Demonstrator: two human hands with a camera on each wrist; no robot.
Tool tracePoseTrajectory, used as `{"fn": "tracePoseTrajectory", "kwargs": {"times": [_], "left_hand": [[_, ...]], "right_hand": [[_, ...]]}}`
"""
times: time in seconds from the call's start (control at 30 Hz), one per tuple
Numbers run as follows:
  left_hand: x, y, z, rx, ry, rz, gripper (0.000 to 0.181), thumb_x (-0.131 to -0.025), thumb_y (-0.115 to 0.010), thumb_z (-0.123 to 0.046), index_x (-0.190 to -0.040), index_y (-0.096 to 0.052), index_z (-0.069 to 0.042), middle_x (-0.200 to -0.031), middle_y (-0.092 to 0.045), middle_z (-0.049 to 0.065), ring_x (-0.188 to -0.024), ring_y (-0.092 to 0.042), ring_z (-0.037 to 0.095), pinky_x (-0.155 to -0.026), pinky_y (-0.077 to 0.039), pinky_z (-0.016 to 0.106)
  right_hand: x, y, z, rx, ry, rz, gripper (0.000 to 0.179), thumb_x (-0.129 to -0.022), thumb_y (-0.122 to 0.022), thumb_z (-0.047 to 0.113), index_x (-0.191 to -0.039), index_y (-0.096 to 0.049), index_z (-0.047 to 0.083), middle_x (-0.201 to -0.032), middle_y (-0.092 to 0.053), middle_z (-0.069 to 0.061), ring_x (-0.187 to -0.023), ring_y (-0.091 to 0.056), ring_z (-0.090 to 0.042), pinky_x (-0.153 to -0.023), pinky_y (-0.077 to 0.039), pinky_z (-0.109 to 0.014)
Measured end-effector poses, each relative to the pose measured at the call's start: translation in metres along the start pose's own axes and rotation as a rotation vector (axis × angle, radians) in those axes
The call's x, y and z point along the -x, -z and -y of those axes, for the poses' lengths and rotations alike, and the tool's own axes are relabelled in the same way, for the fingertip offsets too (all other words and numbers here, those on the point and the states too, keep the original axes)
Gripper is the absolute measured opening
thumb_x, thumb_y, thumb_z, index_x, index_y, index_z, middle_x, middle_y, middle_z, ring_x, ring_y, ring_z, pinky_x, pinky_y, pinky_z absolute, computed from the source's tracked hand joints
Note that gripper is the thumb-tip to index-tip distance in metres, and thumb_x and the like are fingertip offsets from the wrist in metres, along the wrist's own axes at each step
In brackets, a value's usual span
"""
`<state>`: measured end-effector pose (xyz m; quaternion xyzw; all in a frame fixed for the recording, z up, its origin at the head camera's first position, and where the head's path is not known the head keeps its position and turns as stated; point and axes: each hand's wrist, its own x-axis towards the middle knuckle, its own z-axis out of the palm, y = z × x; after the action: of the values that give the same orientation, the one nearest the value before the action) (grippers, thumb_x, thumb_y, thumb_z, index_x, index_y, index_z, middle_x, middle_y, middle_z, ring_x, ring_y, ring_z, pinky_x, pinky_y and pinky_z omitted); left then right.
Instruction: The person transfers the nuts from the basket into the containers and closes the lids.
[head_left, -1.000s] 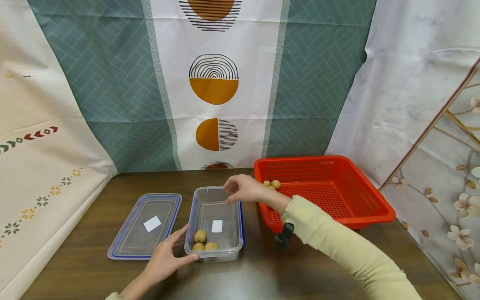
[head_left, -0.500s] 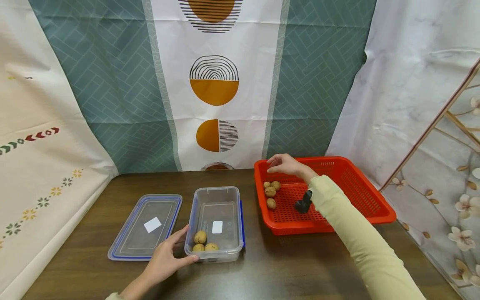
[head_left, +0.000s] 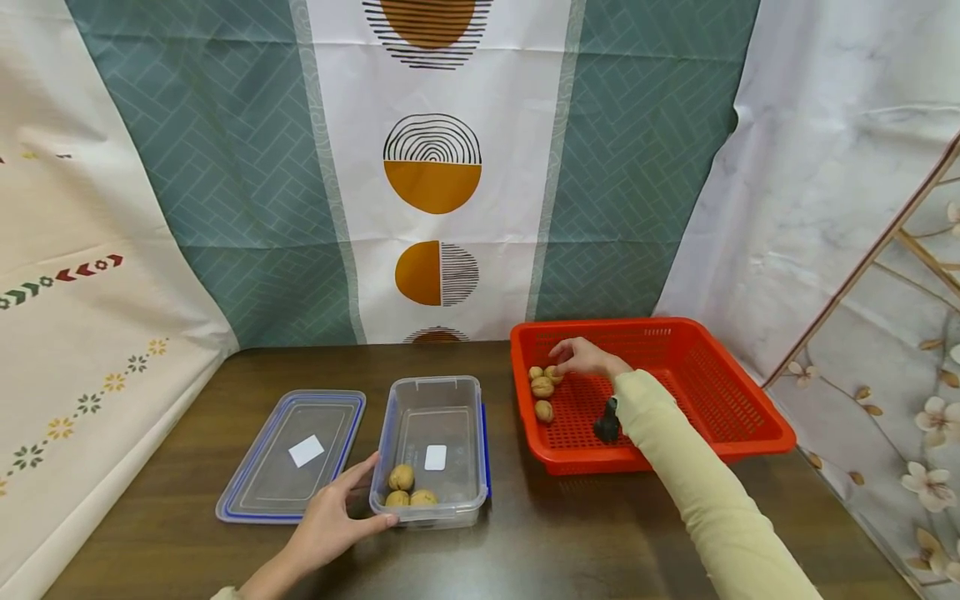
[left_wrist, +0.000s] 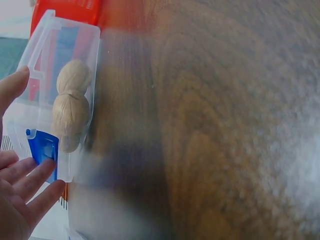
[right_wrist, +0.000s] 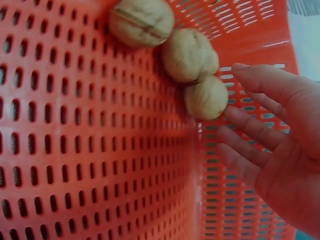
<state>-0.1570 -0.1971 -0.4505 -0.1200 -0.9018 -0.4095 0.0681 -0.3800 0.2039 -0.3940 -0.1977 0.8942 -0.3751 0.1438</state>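
My left hand [head_left: 330,521] steadies the near-left corner of a clear plastic container [head_left: 457,429], fingers along the left side and thumb at the front wall. In the left wrist view its fairly straight fingers touch a blue latch [left_wrist: 44,147]. Several walnuts [head_left: 402,477] lie in the container's near-left corner. My right hand [head_left: 585,358] is inside the red basket [head_left: 720,412], by more walnuts [head_left: 543,387] along its left wall. The right wrist view shows its fingers extended beside the closest walnut [right_wrist: 206,98], with nothing gripped.
A clear lid [head_left: 292,454] with a blue seal and a white label lies on the brown table [head_left: 525,550], left of the container. Patterned cloths [head_left: 502,167] hang behind the table and at both sides.
My right hand has moved from above the container to the right, over the basket's rim and down beside the walnuts. The left hand and container have stayed in place.
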Motion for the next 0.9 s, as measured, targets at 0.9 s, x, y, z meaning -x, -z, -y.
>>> {"fn": "tracePoseTrajectory", "kwargs": {"times": [0.9], "left_hand": [[-0.002, -0.002, -0.001, -0.004, 0.000, -0.006, 0.081, -0.065, -0.080, -0.036, -0.132, -0.046, -0.006, -0.127, -0.052, 0.014, -0.102, -0.058, 0.026, -0.078, -0.052, 0.037]], "right_hand": [[0.002, 0.006, -0.003, -0.005, -0.020, -0.012, 0.027, -0.082, -0.057, -0.001, -0.107, -0.054, -0.009, -0.100, -0.059, -0.022, -0.080, -0.056, -0.027, -0.070, -0.051, -0.038]]}}
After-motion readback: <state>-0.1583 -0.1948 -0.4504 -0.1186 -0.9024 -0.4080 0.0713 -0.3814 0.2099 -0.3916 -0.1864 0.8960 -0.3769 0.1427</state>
